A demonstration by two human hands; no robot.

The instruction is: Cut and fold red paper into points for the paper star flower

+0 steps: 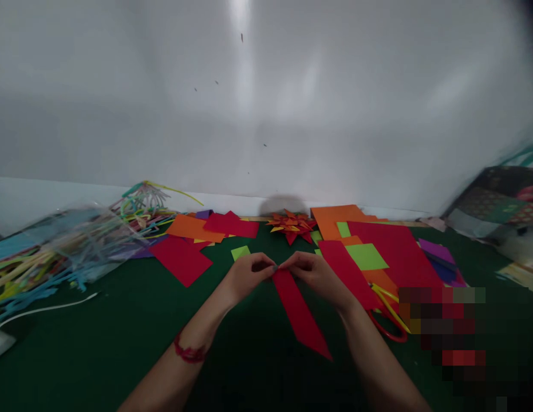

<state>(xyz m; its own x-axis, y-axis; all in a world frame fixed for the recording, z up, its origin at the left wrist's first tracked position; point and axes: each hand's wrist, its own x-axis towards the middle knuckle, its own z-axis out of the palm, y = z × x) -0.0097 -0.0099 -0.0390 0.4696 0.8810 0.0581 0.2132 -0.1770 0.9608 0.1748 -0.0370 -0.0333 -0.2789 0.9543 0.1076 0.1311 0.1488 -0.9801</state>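
Note:
A long strip of red paper (301,316) hangs toward me from between my two hands, its near end cut at a slant. My left hand (253,274) pinches the far end of the strip with thumb and fingertip. Close beside it, my right hand (312,273) pinches the same end, so both sets of fingertips nearly meet. The fingers hide the exact fold or edge there. Just beyond the hands sits a paper flower (291,224) with pointed orange and red petals.
Red paper sheets (182,260) and orange ones lie to the left. At right are a large red sheet (390,252), a green piece (367,257) and scissors (389,326). Bundled colored strips (141,212) fill the far left, near a white cable (47,309). A pale wall stands behind.

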